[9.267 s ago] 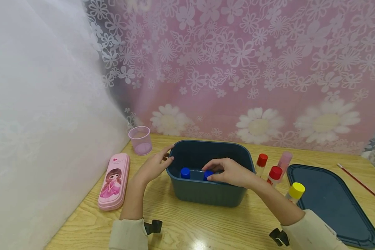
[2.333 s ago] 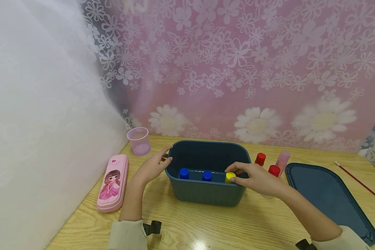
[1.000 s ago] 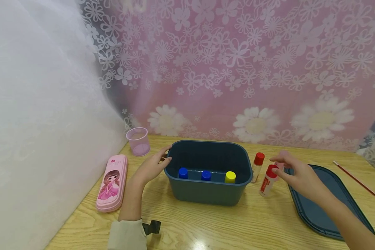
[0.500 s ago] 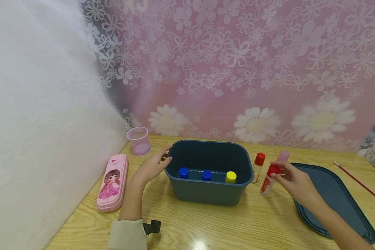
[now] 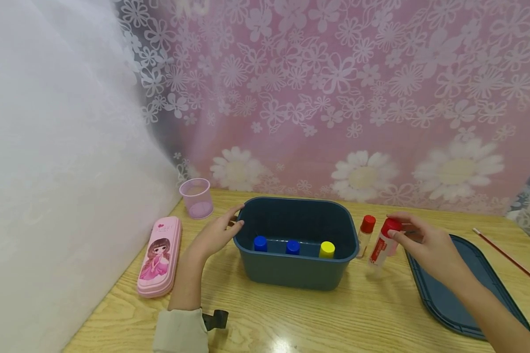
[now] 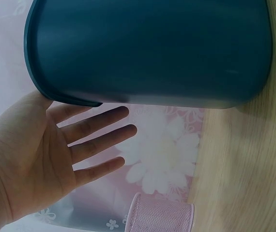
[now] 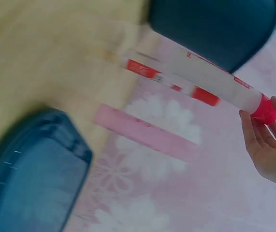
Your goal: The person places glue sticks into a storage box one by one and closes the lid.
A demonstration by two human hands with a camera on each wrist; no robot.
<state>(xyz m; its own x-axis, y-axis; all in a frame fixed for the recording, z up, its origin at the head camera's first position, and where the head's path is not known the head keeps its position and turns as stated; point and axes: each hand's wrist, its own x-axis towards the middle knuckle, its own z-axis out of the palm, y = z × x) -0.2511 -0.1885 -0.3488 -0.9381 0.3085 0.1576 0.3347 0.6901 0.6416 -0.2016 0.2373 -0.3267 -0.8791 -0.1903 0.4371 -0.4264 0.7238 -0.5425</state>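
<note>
My right hand [image 5: 433,252] pinches the red cap of a slim clear bottle [image 5: 380,249] with a red label, tilted and raised slightly off the table. In the right wrist view my thumb and fingertips hold that cap. A dark blue-green plastic bin [image 5: 291,272] stands to its left. Along the near wall inside are two blue-capped bottles [image 5: 260,243] and a yellow-capped one [image 5: 327,250], their lower parts hidden. My left hand [image 5: 214,240] rests at the bin's left rim; in the left wrist view its fingers extend beside the outer wall.
Another red-capped bottle [image 5: 367,225] stands just right of the bin. A pink bottle [image 7: 145,133] is mostly hidden behind my right hand in the head view. The dark lid [image 5: 463,294] and a red pencil [image 5: 508,255] lie right. A pink pencil case [image 5: 159,260] and mesh cup [image 5: 198,201] are left.
The yellow-capped bottle went into the bin and was let go. My right hand then moved right, took the nearer red-capped bottle by its cap and lifted it slightly. My left hand stayed put.
</note>
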